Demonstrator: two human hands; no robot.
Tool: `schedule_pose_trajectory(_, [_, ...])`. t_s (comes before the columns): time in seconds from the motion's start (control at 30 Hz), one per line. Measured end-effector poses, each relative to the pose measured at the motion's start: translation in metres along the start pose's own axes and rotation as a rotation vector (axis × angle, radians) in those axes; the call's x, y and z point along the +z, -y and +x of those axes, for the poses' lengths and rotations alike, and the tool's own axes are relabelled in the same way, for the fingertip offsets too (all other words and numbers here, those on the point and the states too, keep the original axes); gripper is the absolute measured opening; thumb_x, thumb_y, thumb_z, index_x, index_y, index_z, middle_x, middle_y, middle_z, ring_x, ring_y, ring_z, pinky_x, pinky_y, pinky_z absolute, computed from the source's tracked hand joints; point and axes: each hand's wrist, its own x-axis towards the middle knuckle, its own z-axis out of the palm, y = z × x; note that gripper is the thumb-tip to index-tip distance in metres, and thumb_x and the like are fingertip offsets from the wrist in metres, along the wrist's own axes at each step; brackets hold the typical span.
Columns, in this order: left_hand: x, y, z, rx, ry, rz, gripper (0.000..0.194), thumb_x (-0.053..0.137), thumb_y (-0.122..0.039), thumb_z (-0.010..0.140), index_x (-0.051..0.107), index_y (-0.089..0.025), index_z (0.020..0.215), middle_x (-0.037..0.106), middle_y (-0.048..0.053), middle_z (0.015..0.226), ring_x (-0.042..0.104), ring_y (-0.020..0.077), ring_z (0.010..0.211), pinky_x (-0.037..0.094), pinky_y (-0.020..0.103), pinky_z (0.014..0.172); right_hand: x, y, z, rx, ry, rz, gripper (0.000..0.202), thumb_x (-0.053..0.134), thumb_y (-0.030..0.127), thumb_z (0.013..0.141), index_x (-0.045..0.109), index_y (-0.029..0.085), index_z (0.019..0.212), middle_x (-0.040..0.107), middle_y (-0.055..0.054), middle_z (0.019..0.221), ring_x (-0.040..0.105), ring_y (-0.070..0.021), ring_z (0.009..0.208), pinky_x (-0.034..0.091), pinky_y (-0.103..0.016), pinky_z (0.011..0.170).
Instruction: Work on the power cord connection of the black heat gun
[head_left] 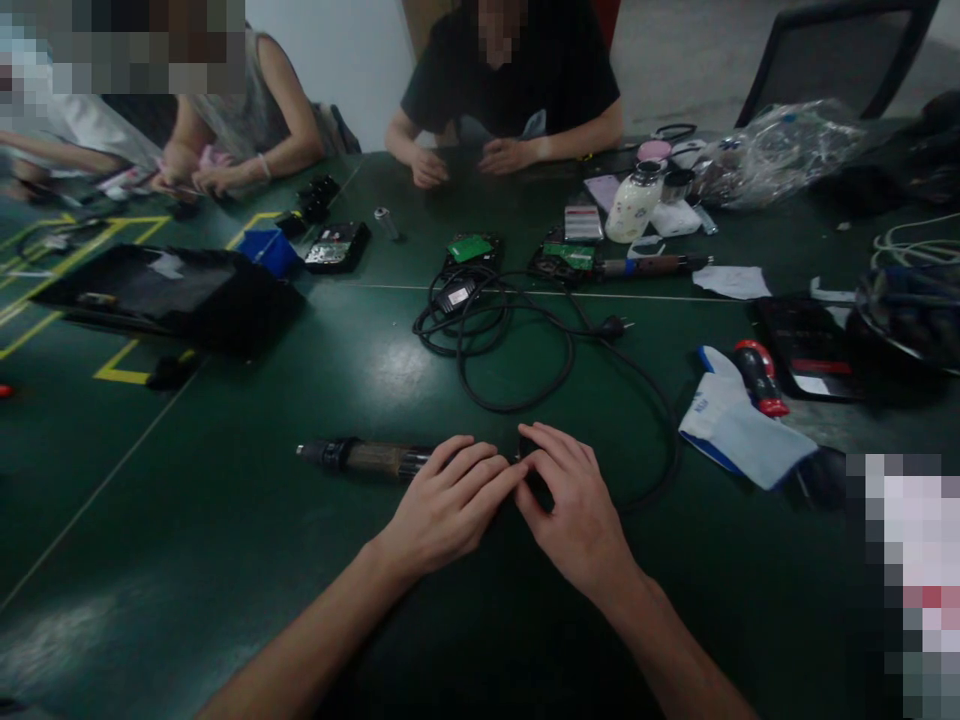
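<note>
My left hand (454, 505) is wrapped over the rear part of an electric screwdriver (379, 459). The tool lies on the green table with its bit pointing left. Close beside it, my right hand (574, 505) pinches a small dark piece at the tool's rear end, which looks like the cable's connector; the fingers mostly hide it. A black power cable (667, 400) curves round and passes behind my right hand. Fingertips of both hands meet at the tool's end.
Beyond the cable coil lie hard drives with green boards (471, 248) and a second electric screwdriver (652, 265). A black tray (172, 290) stands left. Right are a glove (739, 425) and a red-black screwdriver (761, 378). A co-worker in black (517, 90) sits opposite.
</note>
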Motion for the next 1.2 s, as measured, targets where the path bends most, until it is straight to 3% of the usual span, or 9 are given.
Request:
schedule_pose_trajectory(0.27, [-0.0009, 0.0027, 0.0008, -0.019, 0.013, 0.078, 0.044, 0.059, -0.014, 0.102, 0.054, -0.017, 0.146, 0.072, 0.008, 0.122, 0.065, 0.0222, 0.117, 0.046, 0.046, 0.113, -0.0002, -0.0001, -0.0003, -0.004, 0.005, -0.006, 0.005, 0.061, 0.019, 0.099, 0.063, 0.022, 0.096, 0.064, -0.009, 0.144, 0.052, -0.0298, 0.141, 0.043, -0.054, 0.115])
schedule_pose_trajectory(0.43, [-0.002, 0.0019, 0.0014, 0.008, 0.107, 0.05, 0.05, 0.053, -0.015, 0.103, 0.048, -0.02, 0.152, 0.07, 0.008, 0.125, 0.063, 0.0249, 0.12, 0.048, 0.047, 0.107, -0.0006, -0.0008, 0.0002, -0.011, 0.002, -0.008, 0.008, 0.061, 0.018, 0.098, 0.064, 0.022, 0.103, 0.064, -0.01, 0.144, 0.053, -0.0304, 0.14, 0.044, -0.055, 0.114])
schedule_pose_trajectory(0.77, [-0.001, 0.0025, 0.0032, -0.02, 0.105, 0.052, 0.046, 0.052, -0.017, 0.105, 0.049, -0.02, 0.151, 0.07, 0.009, 0.125, 0.064, 0.0241, 0.12, 0.05, 0.044, 0.104, -0.0012, -0.0012, -0.0009, -0.011, 0.007, -0.009, 0.007, 0.061, 0.017, 0.098, 0.064, 0.022, 0.102, 0.063, -0.009, 0.146, 0.052, -0.0303, 0.142, 0.044, -0.056, 0.115])
schedule_pose_trajectory(1.0, [0.0051, 0.003, 0.0005, -0.058, 0.029, 0.095, 0.041, 0.056, -0.02, 0.105, 0.054, -0.018, 0.145, 0.07, 0.01, 0.122, 0.065, 0.0245, 0.118, 0.052, 0.043, 0.103, -0.0005, -0.0012, -0.0001, -0.014, 0.005, -0.004, 0.006, 0.061, 0.017, 0.099, 0.064, 0.023, 0.097, 0.063, -0.009, 0.145, 0.053, -0.0303, 0.141, 0.045, -0.056, 0.114])
schedule_pose_trajectory(1.2, [0.0032, 0.0014, 0.0025, -0.093, 0.06, 0.061, 0.045, 0.057, -0.019, 0.102, 0.054, -0.019, 0.147, 0.07, 0.01, 0.124, 0.065, 0.0253, 0.118, 0.052, 0.043, 0.101, 0.0004, -0.002, -0.0006, -0.014, 0.004, 0.002, 0.008, 0.06, 0.016, 0.098, 0.063, 0.023, 0.098, 0.063, -0.009, 0.146, 0.052, -0.0308, 0.142, 0.045, -0.057, 0.113])
